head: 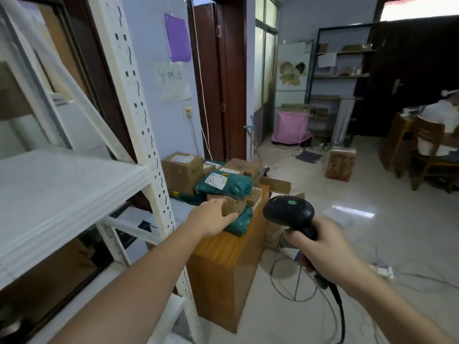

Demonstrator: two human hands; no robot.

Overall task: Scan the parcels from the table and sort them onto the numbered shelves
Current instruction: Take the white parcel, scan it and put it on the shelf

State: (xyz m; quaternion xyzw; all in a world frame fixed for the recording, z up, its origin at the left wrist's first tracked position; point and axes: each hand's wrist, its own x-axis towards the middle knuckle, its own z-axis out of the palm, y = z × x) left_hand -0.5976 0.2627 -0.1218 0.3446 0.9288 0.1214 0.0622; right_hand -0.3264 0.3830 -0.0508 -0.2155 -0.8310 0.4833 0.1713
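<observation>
Head view: parcels (218, 184) crowd wooden table (223, 247) beside white shelf (62, 184).

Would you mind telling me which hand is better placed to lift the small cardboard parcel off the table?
Left. The left hand already grips the small cardboard parcel, while the right hand is occupied holding the scanner.

I see a black scanner (289, 211) with a green dot on its head. The parcels: a teal bag (223, 182) with a white label, brown cartons (181, 170), another teal bag (239, 220). The tabletop (223, 247) is orange-brown wood grain. The shelf (62, 184) is white, its post punched with dark slots. A purple sheet (177, 38) hangs on the pale blue wall, and a pink cloth (290, 127) shows farther back.
</observation>
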